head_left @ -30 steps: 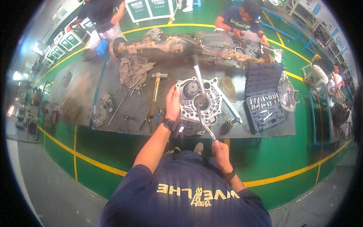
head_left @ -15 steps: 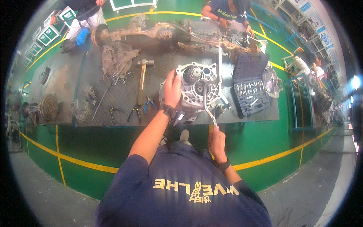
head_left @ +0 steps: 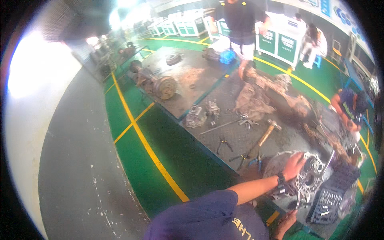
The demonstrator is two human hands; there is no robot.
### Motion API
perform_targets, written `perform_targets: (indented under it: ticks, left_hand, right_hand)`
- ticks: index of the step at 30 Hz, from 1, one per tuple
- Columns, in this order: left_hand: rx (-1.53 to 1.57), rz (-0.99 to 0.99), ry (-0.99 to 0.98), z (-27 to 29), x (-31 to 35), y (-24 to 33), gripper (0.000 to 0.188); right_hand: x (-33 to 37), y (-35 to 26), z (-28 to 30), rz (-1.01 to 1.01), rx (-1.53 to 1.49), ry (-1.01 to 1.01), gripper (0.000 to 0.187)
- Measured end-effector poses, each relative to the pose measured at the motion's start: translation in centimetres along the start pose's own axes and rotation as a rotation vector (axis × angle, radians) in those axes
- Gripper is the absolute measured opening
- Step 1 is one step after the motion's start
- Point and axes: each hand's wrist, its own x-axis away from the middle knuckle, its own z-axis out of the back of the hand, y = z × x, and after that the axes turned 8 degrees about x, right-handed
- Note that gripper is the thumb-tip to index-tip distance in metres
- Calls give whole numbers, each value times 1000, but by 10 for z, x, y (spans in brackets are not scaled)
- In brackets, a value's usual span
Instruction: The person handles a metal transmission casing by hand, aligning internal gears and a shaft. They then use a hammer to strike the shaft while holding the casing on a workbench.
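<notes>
A silver cast gearbox housing (head_left: 311, 182) lies on the dark metal workbench (head_left: 240, 132) at the lower right. My left hand (head_left: 294, 165), with a watch on the wrist, lies on the housing's left rim with its fingers curled over the edge. My right hand (head_left: 286, 221) is low at the frame's bottom edge, closed around the handle of a thin metal wrench (head_left: 300, 195) that reaches up to the housing's near side. A long bright rod (head_left: 328, 164) sticks up from the housing's right side.
An open socket set case (head_left: 330, 200) lies right of the housing. A wooden-handled hammer (head_left: 266, 135), pliers (head_left: 224, 145) and a greasy axle assembly (head_left: 280, 96) lie on the bench. One person (head_left: 240, 24) stands at its far side, another (head_left: 348, 105) bends over it at right. Yellow lines (head_left: 148, 148) mark the green floor.
The view has swung far to the left, so the bench and housing now sit at the lower right. Both hands keep their hold on the housing and the wrench.
</notes>
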Motion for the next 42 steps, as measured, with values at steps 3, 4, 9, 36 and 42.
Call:
perform_targets:
  ticks: [3, 4, 9, 36, 42]
  left_hand:
    - [40, -30, -116, -4, 3, 3, 54]
    - [19, -20, -117, -2, -2, 4, 52]
    - [24, -40, -93, -9, 1, 5, 50]
    - [473, -26, -161, 3, 15, -4, 41]
    - [169, -199, -32, 5, 3, -10, 41]
  right_hand:
    - [10, -39, -8, -54, 29, -65, 48]
    - [-1, -33, -7, -10, 54, -102, 49]
    - [-20, -33, 5, 12, 113, -135, 48]
    - [-16, -194, 58, 573, -410, -659, 53]
    - [-6, -80, 52, 42, 229, -452, 53]
